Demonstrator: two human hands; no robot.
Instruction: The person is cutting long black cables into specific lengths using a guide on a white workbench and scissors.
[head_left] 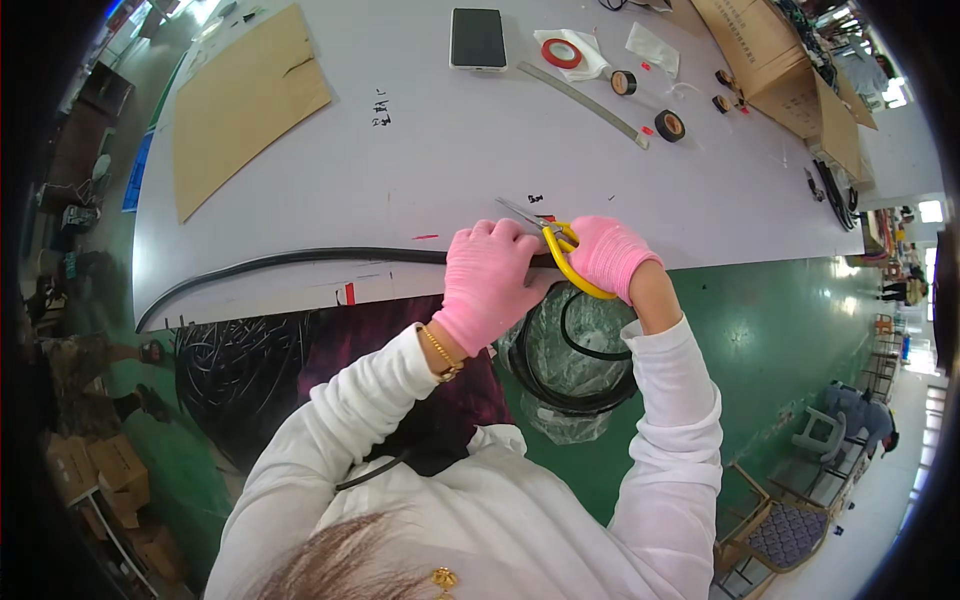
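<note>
My left hand [487, 285], in a pink knit glove, is closed over a long black tube [330, 255] at the table's near edge. The tube runs left from it in a gentle curve and ends at the table's left corner. Close by on the right, my right hand [615, 256], also gloved in pink, grips yellow-handled scissors [562, 265]. Their slim silver blades point up and left over the table, beyond my left hand's fingertips. Between the two hands a short piece of the tube shows; its right end is hidden by the scissors and my right hand.
On the pale table [400, 180] lie brown cardboard [250, 110], a phone [478, 40], a steel ruler [585, 103], red tape [561, 53] and several black tape rolls [670, 125]. An open carton [770, 70] stands far right. Below the edge sits bagged black coil [575, 400].
</note>
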